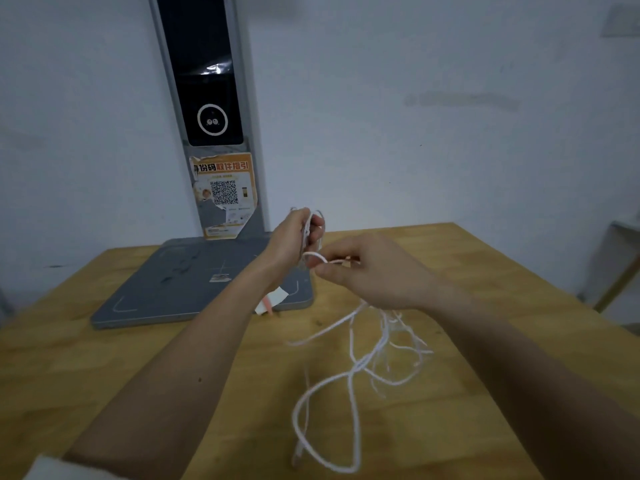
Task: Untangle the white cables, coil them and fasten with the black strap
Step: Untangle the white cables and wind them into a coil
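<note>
White cables [360, 367] trail in loose tangled loops over the wooden table [104, 368] below my hands. My left hand [294, 237] is raised above the table and grips a small bundle of coiled white cable. My right hand [367, 268] sits just right of it and pinches a strand of the same cable between thumb and fingers. The strand runs down from my right hand to the tangle. No black strap shows in view.
A grey device base [166, 289] lies on the table's far left, with an upright panel [207, 109] carrying an orange QR sticker [225, 192]. A white paper tag [272, 299] sits at the base's near right corner. A white wall stands behind.
</note>
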